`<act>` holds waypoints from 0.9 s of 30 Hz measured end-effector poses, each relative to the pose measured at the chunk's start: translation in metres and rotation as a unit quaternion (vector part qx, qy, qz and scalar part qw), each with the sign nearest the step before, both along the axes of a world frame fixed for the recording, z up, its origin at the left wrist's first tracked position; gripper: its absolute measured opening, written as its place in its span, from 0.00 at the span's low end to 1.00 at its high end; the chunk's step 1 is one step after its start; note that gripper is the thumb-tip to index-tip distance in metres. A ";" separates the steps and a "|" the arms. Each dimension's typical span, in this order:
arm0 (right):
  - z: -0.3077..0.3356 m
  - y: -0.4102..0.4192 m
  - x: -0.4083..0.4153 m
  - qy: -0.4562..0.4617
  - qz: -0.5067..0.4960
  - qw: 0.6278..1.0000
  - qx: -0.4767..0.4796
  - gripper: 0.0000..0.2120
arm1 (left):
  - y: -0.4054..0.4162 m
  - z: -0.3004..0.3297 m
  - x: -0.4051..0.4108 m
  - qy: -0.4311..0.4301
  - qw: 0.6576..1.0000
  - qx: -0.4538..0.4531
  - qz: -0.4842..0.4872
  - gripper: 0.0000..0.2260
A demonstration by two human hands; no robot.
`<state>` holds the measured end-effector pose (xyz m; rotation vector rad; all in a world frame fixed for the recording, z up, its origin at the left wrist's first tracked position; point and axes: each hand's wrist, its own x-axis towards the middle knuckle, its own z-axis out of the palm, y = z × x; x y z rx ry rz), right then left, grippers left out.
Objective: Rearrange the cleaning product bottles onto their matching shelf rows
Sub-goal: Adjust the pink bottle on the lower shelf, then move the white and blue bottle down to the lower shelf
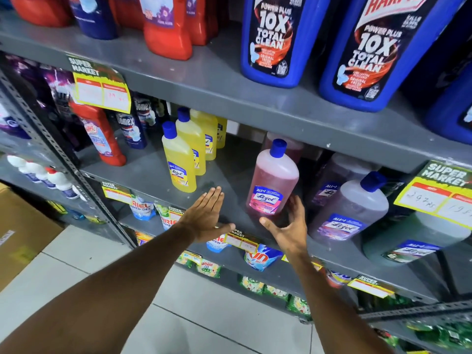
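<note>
A pink Lizol bottle (273, 178) with a blue cap stands upright on the middle grey shelf (222, 172). My right hand (288, 226) is open just below and to the right of its base, fingers near the label, thumb spread. My left hand (207, 215) is flat and open over the shelf's front edge, holding nothing. A row of yellow Lizol bottles (180, 159) runs back on the left. Purple Lizol bottles (350, 208) stand to the right of the pink one, then a green one (413, 238).
Blue Harpic jugs (278, 39) and red bottles (166, 29) fill the shelf above. A red Harpic bottle (102, 134) and Domex bottles (130, 129) stand at the left. Detergent pouches (260, 259) sit on lower shelves. A cardboard box (18, 233) rests on the tiled floor.
</note>
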<state>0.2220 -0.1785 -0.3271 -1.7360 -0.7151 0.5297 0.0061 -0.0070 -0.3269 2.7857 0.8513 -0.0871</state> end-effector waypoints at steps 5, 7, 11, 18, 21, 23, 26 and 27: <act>0.035 -0.036 -0.042 -0.065 -0.097 0.993 0.010 0.49 | -0.024 0.045 -0.035 -0.058 0.997 0.045 -0.007 0.48; 0.056 -0.044 -0.060 -0.123 -0.092 0.988 0.018 0.43 | -0.035 0.071 -0.052 -0.074 0.996 0.054 0.003 0.47; 0.108 -0.042 -0.097 -0.222 -0.013 0.974 0.046 0.32 | -0.053 0.134 -0.091 -0.107 0.989 0.101 0.031 0.44; 0.217 0.010 -0.148 -0.313 0.146 0.925 0.156 0.22 | -0.047 0.221 -0.161 -0.130 0.970 0.196 0.068 0.42; 0.259 0.044 -0.169 -0.333 0.175 0.905 0.198 0.21 | -0.034 0.249 -0.191 -0.144 0.960 0.217 0.099 0.43; 0.284 0.065 -0.184 -0.323 0.181 0.904 0.215 0.21 | -0.024 0.265 -0.210 -0.146 0.956 0.227 0.118 0.43; 0.316 0.100 -0.208 -0.326 0.187 0.896 0.236 0.21 | 0.000 0.289 -0.236 -0.152 0.945 0.253 0.142 0.43; 0.325 0.111 -0.215 -0.331 0.190 0.893 0.240 0.21 | 0.010 0.296 -0.242 -0.151 0.943 0.257 0.148 0.43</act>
